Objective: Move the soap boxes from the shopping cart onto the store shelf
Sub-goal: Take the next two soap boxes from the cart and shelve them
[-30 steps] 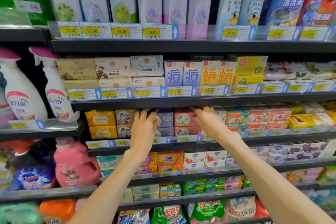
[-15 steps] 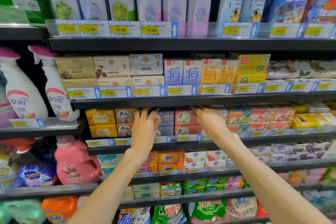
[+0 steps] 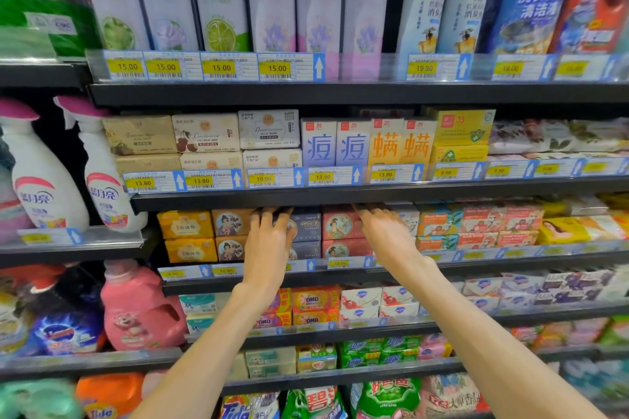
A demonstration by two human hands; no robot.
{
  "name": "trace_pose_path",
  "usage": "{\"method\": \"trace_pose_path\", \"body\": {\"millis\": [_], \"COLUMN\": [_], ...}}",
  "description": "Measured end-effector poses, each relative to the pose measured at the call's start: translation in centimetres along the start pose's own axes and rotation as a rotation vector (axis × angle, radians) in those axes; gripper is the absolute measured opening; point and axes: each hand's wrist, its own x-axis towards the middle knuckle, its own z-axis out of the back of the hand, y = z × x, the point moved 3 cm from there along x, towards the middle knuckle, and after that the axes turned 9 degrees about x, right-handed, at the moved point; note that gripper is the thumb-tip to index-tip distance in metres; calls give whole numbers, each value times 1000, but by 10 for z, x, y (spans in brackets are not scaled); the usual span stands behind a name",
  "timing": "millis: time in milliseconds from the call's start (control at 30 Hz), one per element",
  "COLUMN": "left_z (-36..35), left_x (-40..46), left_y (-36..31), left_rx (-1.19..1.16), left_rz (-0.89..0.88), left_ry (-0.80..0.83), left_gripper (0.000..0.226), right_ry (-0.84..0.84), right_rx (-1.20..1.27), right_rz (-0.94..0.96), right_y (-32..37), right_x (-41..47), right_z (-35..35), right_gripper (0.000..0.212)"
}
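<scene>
Both my arms reach up to the third shelf (image 3: 340,277) of soap boxes. My left hand (image 3: 269,245) lies with straight fingers against the dark blue soap boxes (image 3: 308,226), its fingertips under the shelf above. My right hand (image 3: 384,231) lies with straight fingers beside the pink soap boxes (image 3: 340,224), touching their right side. Orange-brown boxes (image 3: 229,223) with a lady's portrait stand left of my left hand. The shopping cart is out of view.
Yellow soap boxes (image 3: 185,224) sit at the shelf's left end, and orange and pink packs (image 3: 476,218) fill its right. Spray bottles (image 3: 105,177) stand on the left. The shelf above (image 3: 340,194) overhangs my fingertips. Lower shelves hold soap packs and detergent.
Both hands stay at the same soap boxes, with only a slight shift of the view. Nothing was taken hold of or let go.
</scene>
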Motion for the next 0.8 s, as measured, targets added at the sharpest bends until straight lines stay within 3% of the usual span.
{"method": "trace_pose_path", "body": {"millis": [200, 333, 800], "left_z": [7, 19, 131], "left_x": [-4, -19, -147], "left_y": [3, 9, 49], "left_rx": [-9, -24, 117], "left_rz": [-44, -80, 126], "left_ry": [8, 17, 143], "left_gripper": [48, 49, 51], "right_ry": [-77, -132, 136], "right_rx": [92, 154, 354], "right_rz": [69, 165, 606], "right_y": [0, 2, 100], "right_x": [-9, -20, -88], "right_z": [6, 13, 40], "right_gripper": [42, 50, 55]}}
